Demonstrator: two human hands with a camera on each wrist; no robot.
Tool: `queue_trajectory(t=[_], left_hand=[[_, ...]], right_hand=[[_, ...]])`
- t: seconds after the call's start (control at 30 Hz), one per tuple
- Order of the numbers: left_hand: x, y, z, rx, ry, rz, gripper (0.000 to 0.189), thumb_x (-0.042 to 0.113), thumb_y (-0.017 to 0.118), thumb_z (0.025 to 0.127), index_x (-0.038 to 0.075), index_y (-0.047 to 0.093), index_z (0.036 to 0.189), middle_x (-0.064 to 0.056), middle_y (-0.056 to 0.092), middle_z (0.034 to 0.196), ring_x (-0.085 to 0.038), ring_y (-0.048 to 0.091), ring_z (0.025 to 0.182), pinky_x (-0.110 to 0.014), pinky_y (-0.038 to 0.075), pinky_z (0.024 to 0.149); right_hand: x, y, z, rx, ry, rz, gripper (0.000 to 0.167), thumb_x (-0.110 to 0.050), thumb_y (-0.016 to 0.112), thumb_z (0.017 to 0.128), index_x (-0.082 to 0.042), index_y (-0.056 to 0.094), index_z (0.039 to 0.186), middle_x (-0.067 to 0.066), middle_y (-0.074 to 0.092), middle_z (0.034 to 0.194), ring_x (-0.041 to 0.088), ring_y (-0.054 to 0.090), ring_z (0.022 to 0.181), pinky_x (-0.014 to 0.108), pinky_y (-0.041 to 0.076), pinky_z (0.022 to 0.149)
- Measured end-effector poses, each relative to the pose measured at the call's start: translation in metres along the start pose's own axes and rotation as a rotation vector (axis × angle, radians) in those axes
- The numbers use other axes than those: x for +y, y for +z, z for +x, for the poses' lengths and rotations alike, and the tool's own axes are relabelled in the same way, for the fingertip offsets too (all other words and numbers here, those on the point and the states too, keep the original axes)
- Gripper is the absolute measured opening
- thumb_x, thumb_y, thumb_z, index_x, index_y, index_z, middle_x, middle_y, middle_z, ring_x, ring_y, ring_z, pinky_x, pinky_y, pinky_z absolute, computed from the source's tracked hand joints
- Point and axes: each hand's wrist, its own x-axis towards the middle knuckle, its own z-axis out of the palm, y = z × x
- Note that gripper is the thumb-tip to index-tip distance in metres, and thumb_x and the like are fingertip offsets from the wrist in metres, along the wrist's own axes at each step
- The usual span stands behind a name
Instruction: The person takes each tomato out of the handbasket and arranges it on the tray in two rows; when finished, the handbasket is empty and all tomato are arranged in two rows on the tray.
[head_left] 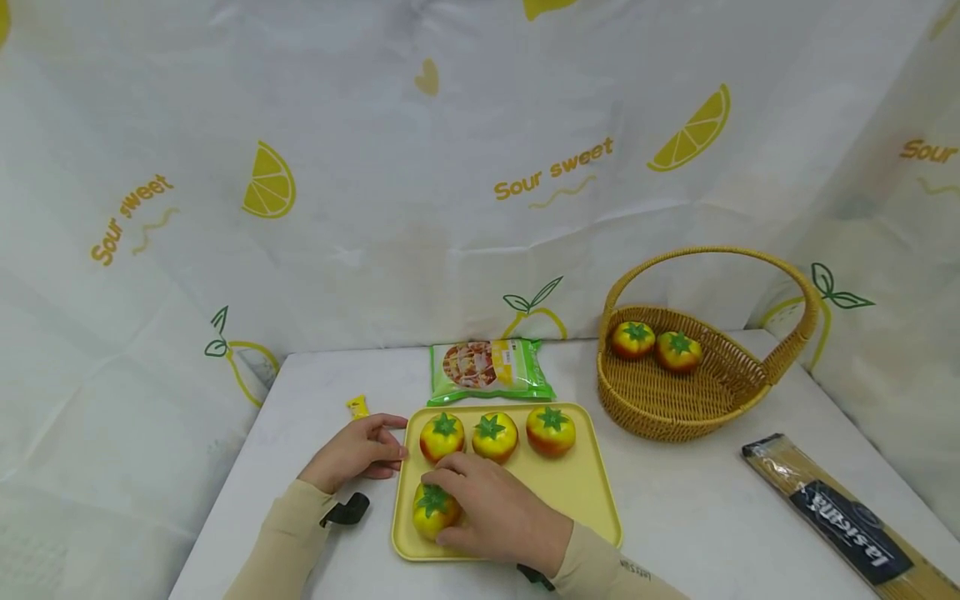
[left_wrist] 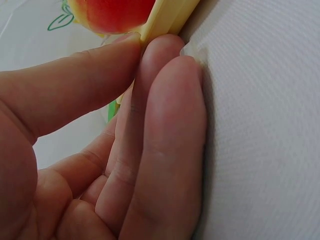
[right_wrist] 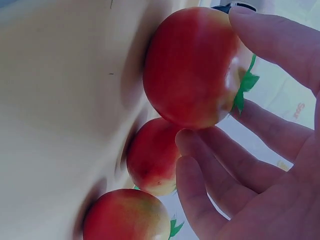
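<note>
On the pale yellow tray (head_left: pixel 581 508), three red-and-yellow tomatoes with green star-shaped tops line the far side: a left one (head_left: pixel 442 437), a middle one (head_left: pixel 495 437) and a right one (head_left: pixel 551 431). A fourth tomato (head_left: pixel 433 510) sits at the near left corner. My right hand (head_left: pixel 501 512) holds this one from above, thumb on one side and fingers on the other, as the right wrist view shows around the tomato (right_wrist: pixel 192 67). With thumb and fingers, my left hand (head_left: pixel 358 454) pinches the tray's left rim (left_wrist: pixel 167 20), its fingers low against the white tabletop.
Behind the tray lies a green food packet (head_left: pixel 491 369). A small yellow wrapped item (head_left: pixel 357 407) is beyond my left hand. At the back right stands a wicker basket (head_left: pixel 660 421) with two tomatoes (head_left: pixel 678 352) inside. A spaghetti pack (head_left: pixel 847 517) lies at the right.
</note>
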Motion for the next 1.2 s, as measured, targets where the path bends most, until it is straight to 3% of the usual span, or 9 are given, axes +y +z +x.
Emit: queue_trajectory(t=[0.57,0.83,1.0,1.2], left_hand=[[0.007,0.004,0.005,0.0,-0.002,0.012,0.055,0.017,0.082,0.097,0.01,0.061,0.147,-0.011,0.068,0.102,-0.019,0.075,0.084,-0.033,0.068,0.076],[-0.001,0.001,0.004,0.001,-0.005,0.002,0.056,0.015,0.08,0.098,0.008,0.059,0.149,-0.012,0.07,0.104,-0.02,0.074,0.086,-0.033,0.068,0.077],[-0.005,0.001,0.004,0.019,-0.023,0.003,0.057,0.015,0.081,0.097,0.008,0.06,0.149,-0.012,0.07,0.104,-0.019,0.074,0.087,-0.034,0.068,0.078],[-0.005,0.002,0.005,0.025,-0.03,0.003,0.058,0.015,0.083,0.095,0.008,0.061,0.148,-0.012,0.069,0.104,-0.019,0.074,0.088,-0.035,0.068,0.078]], right_hand=[[0.006,-0.008,-0.004,0.035,-0.007,-0.054,0.061,-0.053,0.082,0.095,-0.023,0.065,0.145,-0.008,0.064,0.139,0.004,0.062,0.119,0.029,0.057,0.106],[0.015,-0.024,-0.008,0.098,0.041,-0.048,0.06,-0.051,0.081,0.096,-0.022,0.065,0.145,-0.007,0.065,0.139,0.009,0.064,0.122,0.034,0.058,0.108],[0.038,-0.05,-0.028,0.187,0.121,-0.067,0.059,-0.043,0.084,0.095,-0.018,0.066,0.145,0.0,0.065,0.142,0.018,0.065,0.127,0.043,0.059,0.109],[0.087,-0.095,-0.072,0.307,0.238,-0.174,0.056,-0.035,0.086,0.094,-0.012,0.068,0.142,0.007,0.069,0.138,0.026,0.068,0.124,0.049,0.06,0.106]])
